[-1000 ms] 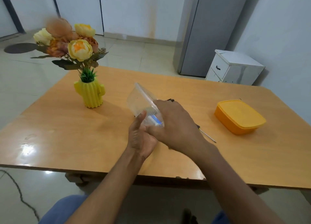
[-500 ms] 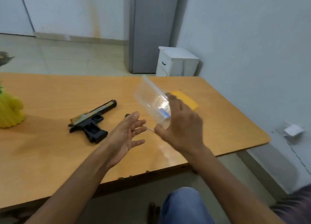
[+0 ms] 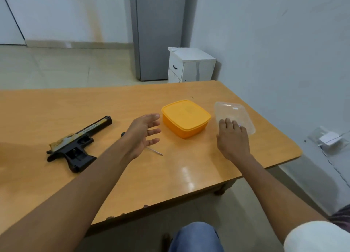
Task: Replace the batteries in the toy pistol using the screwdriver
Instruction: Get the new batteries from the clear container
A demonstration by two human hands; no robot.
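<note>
Two bare hands over a wooden table [image 3: 189, 176]. Left hand [image 3: 142, 134] raised just above the surface, palm turned inward, fingers spread and relaxed, holding nothing. Right hand [image 3: 233, 138] laid with straight fingers on the near end of a clear plastic container [image 3: 233, 114], flat on the table near the right edge; not curled round it.

Toy pistol [image 3: 77, 145] lying on its side at the left, black grip toward the near edge, barrel pointing away and to the right, well apart from both hands. Screwdriver [image 3: 154, 150] mostly hidden behind the left hand: only the thin metal shaft showing below the fingers and a dark bit of handle at the wrist's far side. Between the two hands, a closed orange lidded box [image 3: 186, 118], just left of the clear container. Batteries not visible anywhere.

Beyond the table, a small white cabinet [image 3: 191, 66] against a grey fridge [image 3: 157, 34]. Blue-clad knee [image 3: 197, 236] under the near edge.
</note>
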